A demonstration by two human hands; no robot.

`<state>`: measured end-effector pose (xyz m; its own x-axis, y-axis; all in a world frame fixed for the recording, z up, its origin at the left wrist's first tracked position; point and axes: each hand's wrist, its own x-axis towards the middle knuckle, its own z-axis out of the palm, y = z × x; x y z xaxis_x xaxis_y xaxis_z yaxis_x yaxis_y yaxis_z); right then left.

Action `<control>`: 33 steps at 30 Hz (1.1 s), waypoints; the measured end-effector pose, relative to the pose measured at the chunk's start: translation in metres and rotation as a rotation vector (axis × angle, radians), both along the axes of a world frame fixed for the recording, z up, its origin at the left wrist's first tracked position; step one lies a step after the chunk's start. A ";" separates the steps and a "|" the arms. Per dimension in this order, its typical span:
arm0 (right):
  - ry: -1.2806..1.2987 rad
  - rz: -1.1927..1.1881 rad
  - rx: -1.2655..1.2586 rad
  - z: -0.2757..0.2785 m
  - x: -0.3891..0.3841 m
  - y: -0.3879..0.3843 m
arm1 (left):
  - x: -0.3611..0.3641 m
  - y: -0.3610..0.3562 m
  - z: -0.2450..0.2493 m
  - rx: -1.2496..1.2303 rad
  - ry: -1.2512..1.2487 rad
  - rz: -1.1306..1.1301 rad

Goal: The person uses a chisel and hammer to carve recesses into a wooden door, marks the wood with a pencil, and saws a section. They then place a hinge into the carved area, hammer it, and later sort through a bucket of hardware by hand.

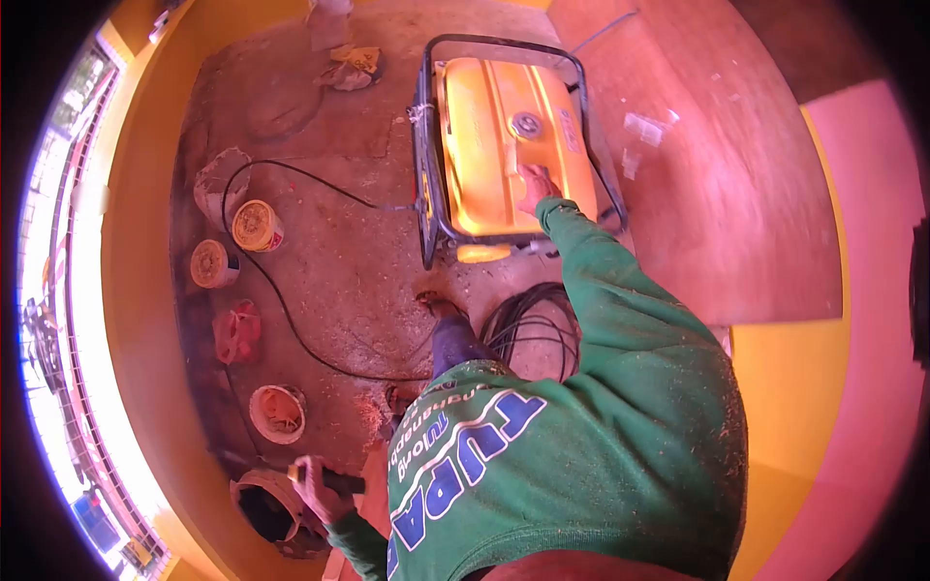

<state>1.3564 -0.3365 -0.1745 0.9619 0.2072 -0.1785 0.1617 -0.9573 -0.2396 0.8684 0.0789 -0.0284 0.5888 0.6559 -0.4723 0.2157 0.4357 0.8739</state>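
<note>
My right hand [536, 188] is over the yellow tank of a portable generator [475, 145]. Its fingers are closed on a small, thin, pale flat piece [511, 158] near the tank's round cap [525, 124]. A black tube frame [504, 40] surrounds the generator. My left hand [322, 492], low at the left, is wrapped round a dark, bar-like thing [344, 481] with a yellowish end; I cannot tell its kind. Beside that hand stands a wide bucket [262, 508] with a dark inside.
Black cable [281, 295] runs from the generator across the dusty floor, with a coil [533, 329] by my leg. Tubs [257, 226], a red bag [237, 332] and a white bucket [278, 414] stand along the left. A board [707, 194] lies right of the generator.
</note>
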 end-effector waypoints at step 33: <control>0.848 2.048 0.816 0.183 -0.287 0.378 | 0.007 -0.169 0.037 0.180 -0.109 0.794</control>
<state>1.0694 0.0416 0.0083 -0.7066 0.6370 0.3083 0.1152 0.5333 -0.8381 0.8759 -0.0903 0.0090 -0.0462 0.9567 -0.2874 -0.1880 0.2742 0.9431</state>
